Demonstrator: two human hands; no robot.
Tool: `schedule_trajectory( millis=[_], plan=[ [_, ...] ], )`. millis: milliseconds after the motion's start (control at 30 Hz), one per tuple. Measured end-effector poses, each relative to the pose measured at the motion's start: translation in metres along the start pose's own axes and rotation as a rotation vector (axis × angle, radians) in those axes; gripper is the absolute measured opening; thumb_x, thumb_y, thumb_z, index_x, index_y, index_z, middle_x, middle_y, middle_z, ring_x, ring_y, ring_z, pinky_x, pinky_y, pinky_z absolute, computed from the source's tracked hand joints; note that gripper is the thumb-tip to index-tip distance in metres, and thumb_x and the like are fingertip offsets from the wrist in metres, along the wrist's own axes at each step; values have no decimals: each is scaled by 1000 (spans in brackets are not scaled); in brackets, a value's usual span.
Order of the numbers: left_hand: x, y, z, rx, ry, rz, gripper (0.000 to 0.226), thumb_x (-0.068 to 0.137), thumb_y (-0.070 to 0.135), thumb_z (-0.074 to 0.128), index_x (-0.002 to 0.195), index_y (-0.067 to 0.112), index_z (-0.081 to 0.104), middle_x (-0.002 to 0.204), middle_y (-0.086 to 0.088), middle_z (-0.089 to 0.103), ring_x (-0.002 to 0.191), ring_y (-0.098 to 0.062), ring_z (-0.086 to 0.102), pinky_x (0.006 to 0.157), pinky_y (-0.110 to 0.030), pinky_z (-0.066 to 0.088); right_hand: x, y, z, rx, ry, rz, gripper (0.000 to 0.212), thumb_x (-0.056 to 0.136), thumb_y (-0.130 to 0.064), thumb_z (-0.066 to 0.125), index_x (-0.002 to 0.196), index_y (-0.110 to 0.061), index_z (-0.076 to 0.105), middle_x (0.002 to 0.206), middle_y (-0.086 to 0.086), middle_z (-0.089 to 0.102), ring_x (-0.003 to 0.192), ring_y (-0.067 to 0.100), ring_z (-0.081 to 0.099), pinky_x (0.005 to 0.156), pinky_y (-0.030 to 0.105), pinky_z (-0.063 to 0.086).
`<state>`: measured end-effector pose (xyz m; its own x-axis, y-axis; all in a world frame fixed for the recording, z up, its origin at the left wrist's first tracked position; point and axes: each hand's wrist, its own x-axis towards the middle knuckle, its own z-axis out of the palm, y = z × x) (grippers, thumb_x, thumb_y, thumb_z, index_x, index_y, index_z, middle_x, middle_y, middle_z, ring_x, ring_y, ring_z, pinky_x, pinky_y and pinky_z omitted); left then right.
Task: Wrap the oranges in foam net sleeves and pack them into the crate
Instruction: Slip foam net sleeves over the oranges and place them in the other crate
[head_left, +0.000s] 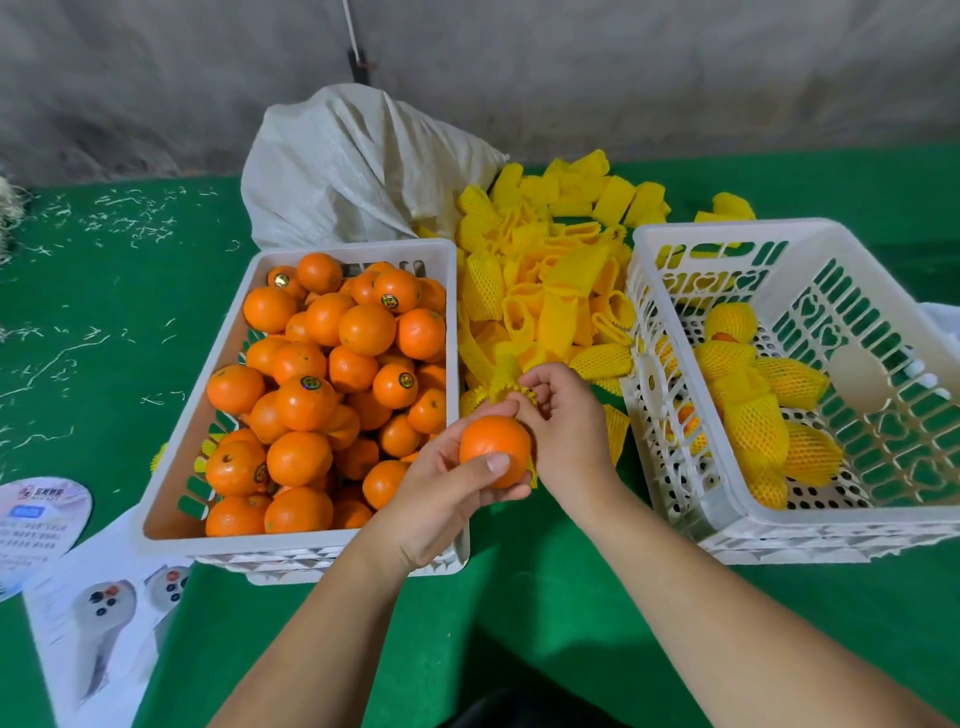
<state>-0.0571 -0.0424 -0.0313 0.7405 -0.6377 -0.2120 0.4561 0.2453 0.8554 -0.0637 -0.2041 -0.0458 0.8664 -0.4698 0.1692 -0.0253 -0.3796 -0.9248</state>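
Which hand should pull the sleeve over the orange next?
Right. The right hand already pinches a yellow foam sleeve just above the orange, while the left hand is occupied gripping that orange.

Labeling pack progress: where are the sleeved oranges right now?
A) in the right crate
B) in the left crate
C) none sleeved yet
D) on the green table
A: the oranges in yellow foam sleeves lie in the right crate, while the left crate holds only bare oranges.
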Motion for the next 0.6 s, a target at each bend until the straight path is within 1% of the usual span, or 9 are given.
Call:
schedule_trajectory(
  millis=[67,133,167,233,300,400,467,533,600],
  plan=[
    [2,-2,-2,-26,40,-10,85,66,39,100,140,16,66,135,-16,59,98,-33,73,83,-35,62,5,0,-6,28,-60,18,15,94,-17,73,98,-30,65,91,-9,61,80,6,57,71,22,46],
    [6,-7,-2,-25,113,9,80,70,34,95,141,17,61,127,-17,62,96,-33,73,82,-35,62,8,-1,-15,62,-94,22,15,94,-18,74,96,-31,67,94,-3,67,78,7,61,70,23,46],
    [8,-9,-1,-5,160,33,77,72,34,92,140,19,61,128,-18,62,99,-32,73,84,-36,61,8,-2,-20,84,-109,30,15,94,-18,73,95,-31,67,93,-3,70,80,9,63,70,27,49],
    [10,-13,2,38,254,93,73,71,38,90,137,27,62,133,-17,62,107,-29,74,87,-36,61,7,-4,-27,120,-125,37,14,95,-18,72,94,-31,67,92,-7,72,89,15,68,80,38,56],
    [11,-13,8,89,339,140,72,70,45,90,134,35,60,134,-11,65,111,-24,73,88,-32,61,1,-8,-33,157,-118,15,13,95,-19,72,94,-31,68,90,-10,72,92,14,69,84,41,58],
    [13,-14,16,94,429,202,65,78,41,88,134,36,57,125,-5,72,111,-24,74,89,-31,61,-15,-17,-34,210,-115,-43,10,92,-28,70,97,-37,68,92,-13,73,91,9,70,81,30,58],
    [13,-15,19,67,438,215,60,82,34,83,135,34,55,121,-3,75,114,-26,73,94,-34,60,-28,-22,-31,189,-126,-98,11,93,-32,67,100,-40,65,94,-16,71,91,8,69,78,21,55],
    [11,-16,18,-35,380,176,57,86,28,76,137,33,52,128,-9,73,124,-30,68,107,-42,54,-39,-22,-25,159,-143,-137,13,96,-30,65,103,-41,61,95,-16,69,91,9,68,75,19,53],
    [8,-16,15,-123,307,113,57,87,21,65,139,32,48,140,-19,65,134,-34,60,119,-49,43,-43,-18,-20,123,-160,-138,22,97,-23,66,109,-39,56,95,-18,64,91,8,63,76,21,51]
  ],
)
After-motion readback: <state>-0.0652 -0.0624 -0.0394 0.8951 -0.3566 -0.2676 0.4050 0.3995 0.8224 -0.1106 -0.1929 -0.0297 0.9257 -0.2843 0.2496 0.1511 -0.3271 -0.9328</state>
